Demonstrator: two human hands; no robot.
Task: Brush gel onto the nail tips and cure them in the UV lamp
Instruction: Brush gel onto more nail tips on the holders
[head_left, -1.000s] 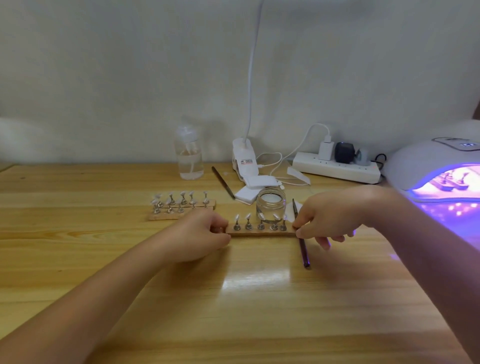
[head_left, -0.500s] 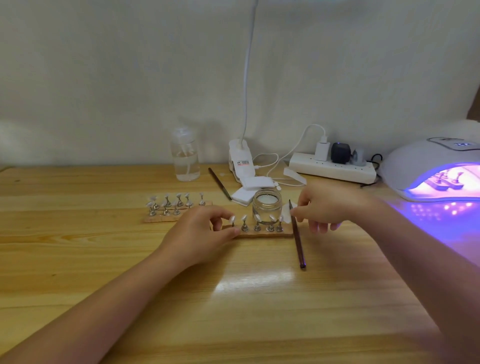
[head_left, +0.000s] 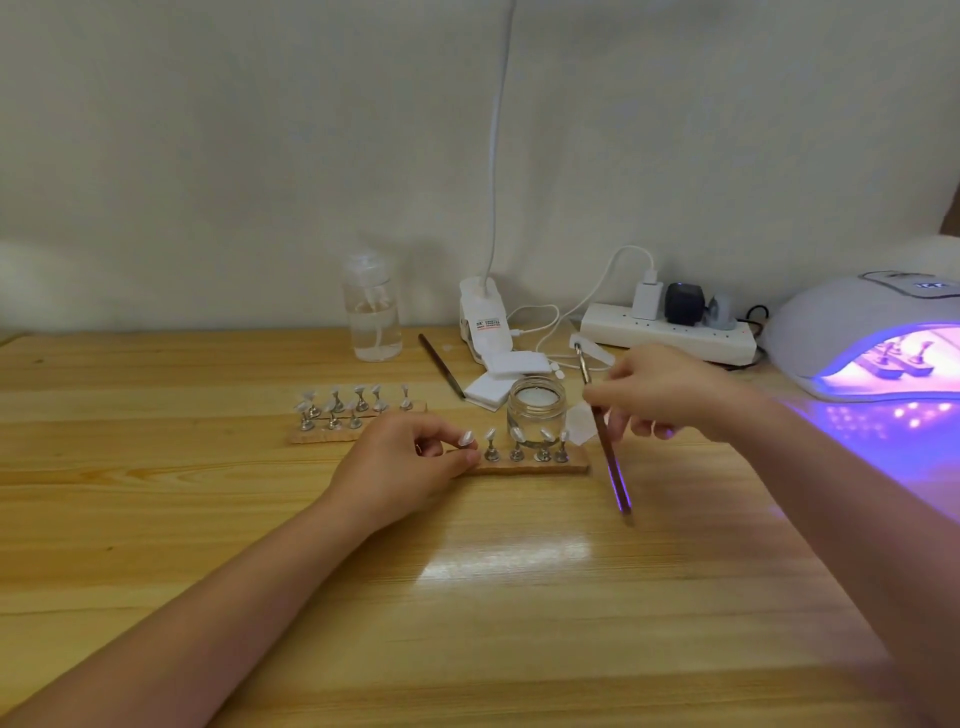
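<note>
A: Where are the nail tips?
B: On the wooden strip (head_left: 524, 464) in front of the glass jar (head_left: 535, 410); the left hand (head_left: 410, 467) pinches the leftmost nail tip (head_left: 466, 439).
A: And the other hand?
B: The right hand (head_left: 660, 397) grips the brush (head_left: 605, 441) tilted above the table (head_left: 208, 519). The UV lamp (head_left: 852, 327) glows purple at far right

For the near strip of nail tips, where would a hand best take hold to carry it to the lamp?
By its bare right end, pinching the flat wooden strip across its long edges, coming from the right. The upright nail tips fill the top and the left hand sits at the other end.
</note>
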